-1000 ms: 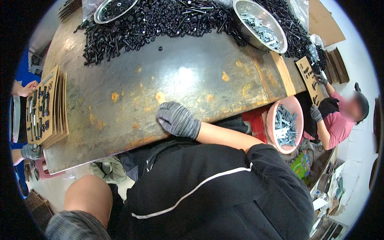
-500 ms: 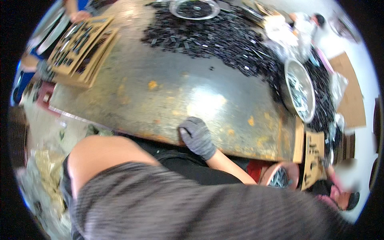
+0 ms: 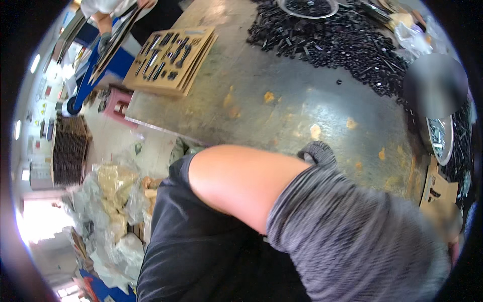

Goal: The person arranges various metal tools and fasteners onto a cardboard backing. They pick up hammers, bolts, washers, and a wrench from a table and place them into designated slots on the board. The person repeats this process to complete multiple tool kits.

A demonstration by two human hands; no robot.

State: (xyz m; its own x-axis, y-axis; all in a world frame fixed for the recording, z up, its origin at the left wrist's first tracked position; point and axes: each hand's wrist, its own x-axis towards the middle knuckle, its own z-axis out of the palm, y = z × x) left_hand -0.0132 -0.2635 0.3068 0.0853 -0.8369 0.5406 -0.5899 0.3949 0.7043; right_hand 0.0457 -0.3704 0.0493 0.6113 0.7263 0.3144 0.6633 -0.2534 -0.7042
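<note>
My left arm crosses the lower picture very close to the camera. Bare skin shows beside the grey ribbed knit of my left hand's covering (image 3: 347,231); the fingers are hidden. Behind that knit, at the near edge of the metal-topped table (image 3: 241,110), a small part of my right hand (image 3: 319,151) shows in a grey glove. Its outline is rounded, but the fingers and anything in them are out of sight.
A heap of small black parts (image 3: 322,45) covers the table's far right, with a metal bowl (image 3: 440,141) beside it. Cardboard sheets holding black parts (image 3: 171,58) lie far left. A person's gloved hand (image 3: 104,44) holds panels there. Plastic bags (image 3: 113,201) cover the left floor.
The view has swung left, so the table and bowl sit further right. My left arm now hides most of my right hand. The person at far left has moved from the cardboard sheets, holding panels.
</note>
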